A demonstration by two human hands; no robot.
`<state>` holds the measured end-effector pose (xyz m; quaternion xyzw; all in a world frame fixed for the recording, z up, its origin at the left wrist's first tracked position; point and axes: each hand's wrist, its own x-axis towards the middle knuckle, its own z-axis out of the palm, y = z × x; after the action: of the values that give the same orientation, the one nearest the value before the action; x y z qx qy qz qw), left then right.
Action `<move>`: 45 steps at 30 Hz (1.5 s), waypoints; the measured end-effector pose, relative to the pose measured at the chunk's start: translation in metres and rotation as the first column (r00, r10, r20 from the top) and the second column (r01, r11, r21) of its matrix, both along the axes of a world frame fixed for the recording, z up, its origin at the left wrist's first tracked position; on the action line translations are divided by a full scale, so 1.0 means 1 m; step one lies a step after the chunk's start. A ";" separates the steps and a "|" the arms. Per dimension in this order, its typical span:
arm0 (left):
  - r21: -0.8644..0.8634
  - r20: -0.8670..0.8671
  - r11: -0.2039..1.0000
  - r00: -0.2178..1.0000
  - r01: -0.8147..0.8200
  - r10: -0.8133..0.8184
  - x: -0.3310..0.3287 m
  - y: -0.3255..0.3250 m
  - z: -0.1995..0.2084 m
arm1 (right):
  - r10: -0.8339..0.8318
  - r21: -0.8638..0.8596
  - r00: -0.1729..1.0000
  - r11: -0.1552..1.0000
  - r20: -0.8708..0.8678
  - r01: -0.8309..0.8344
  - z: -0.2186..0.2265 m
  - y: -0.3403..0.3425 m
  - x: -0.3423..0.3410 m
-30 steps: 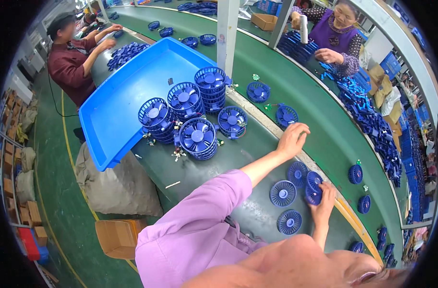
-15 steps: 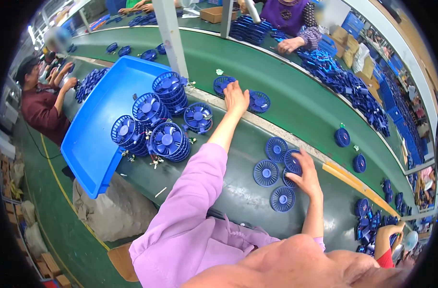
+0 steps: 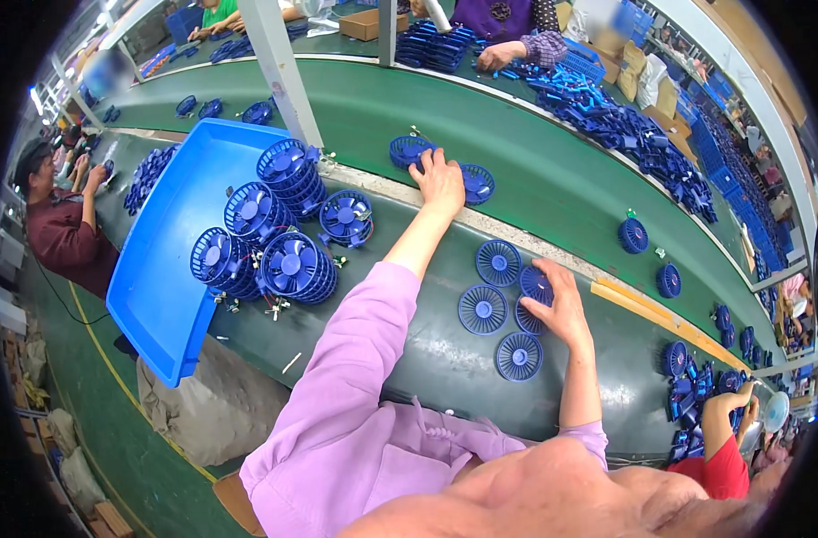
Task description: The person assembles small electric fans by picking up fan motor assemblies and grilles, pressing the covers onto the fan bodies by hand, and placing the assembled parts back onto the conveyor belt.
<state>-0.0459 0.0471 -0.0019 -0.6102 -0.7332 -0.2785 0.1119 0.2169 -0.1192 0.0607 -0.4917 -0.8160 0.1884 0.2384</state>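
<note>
Beyond and right of the square white metal post (image 3: 281, 72), there's an open brown cardboard box (image 3: 366, 26). Left of the post is someone in a maroon top (image 3: 64, 240); nearer, a bulging beige woven sack (image 3: 210, 399) slumps by the green floor (image 3: 99, 430).

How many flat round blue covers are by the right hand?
5: far cover, left cover, near cover, plus upper right cover and lower right cover, both partly behind the right hand. More could hide underneath.

The dark green bench (image 3: 454, 381) bears a blue tray (image 3: 149, 291) on the left, stacked fan housings (image 3: 294, 264) beside it and round blue grilles (image 3: 482, 310) farther right, while the far conveyor belt (image 3: 552, 179) carries scattered blue fan units (image 3: 633, 236).
</note>
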 end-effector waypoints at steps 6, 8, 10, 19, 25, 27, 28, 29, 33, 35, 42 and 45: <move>-0.095 0.007 0.995 1.000 0.001 0.000 0.014 -0.008 0.013 | -0.065 0.087 0.984 0.993 -0.169 0.080 0.010 0.012 -0.014; -0.184 -0.004 0.983 1.000 0.000 -0.001 0.010 -0.005 0.010 | -0.056 0.100 0.978 0.992 -0.202 0.077 0.016 0.015 -0.025; -0.186 0.215 0.976 0.974 0.115 -0.073 0.013 -0.004 0.008 | -0.041 0.155 0.976 0.985 -0.212 0.074 0.022 0.017 -0.032; 0.352 0.572 0.861 0.644 0.366 -0.507 0.033 -0.038 0.015 | -0.065 0.419 0.972 0.894 -0.225 0.157 0.032 0.039 -0.066; 0.487 0.871 0.742 -0.199 0.460 -0.448 0.064 -0.066 0.017 | -0.042 0.484 0.981 0.865 -0.189 0.130 0.019 0.047 -0.068; 0.542 0.821 0.735 -0.443 0.407 -0.360 0.076 -0.070 0.012 | -0.040 0.459 0.983 0.881 -0.177 0.119 0.013 0.048 -0.068; 0.548 0.748 0.756 -0.615 0.358 -0.251 0.080 -0.073 0.014 | -0.029 0.455 0.986 0.884 -0.165 0.102 0.011 0.048 -0.068; 0.578 0.660 0.732 -0.734 0.360 -0.160 0.080 -0.075 0.017 | -0.035 0.468 0.992 0.880 -0.122 0.088 0.008 0.048 -0.066; 0.562 0.542 0.739 -0.840 0.372 0.011 0.082 -0.081 0.025 | -0.002 0.445 0.997 0.895 -0.075 0.036 0.001 0.054 -0.058; 0.505 0.555 0.778 -0.831 0.374 0.039 0.084 -0.081 0.024 | 0.027 0.445 0.996 0.895 -0.083 0.013 -0.002 0.055 -0.059; 0.428 0.735 0.846 -0.668 0.318 -0.121 0.090 -0.084 0.021 | 0.078 0.418 0.985 0.908 -0.157 -0.005 -0.013 0.054 -0.066; 0.454 0.757 0.856 -0.615 0.248 -0.223 0.099 -0.091 0.026 | 0.101 0.372 0.960 0.928 -0.261 0.004 -0.018 0.055 -0.066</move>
<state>0.0529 -0.0440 0.0243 -0.2268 -0.2558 -0.6701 -0.6588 0.1514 -0.0639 0.0430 -0.3867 -0.8077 0.1043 0.4328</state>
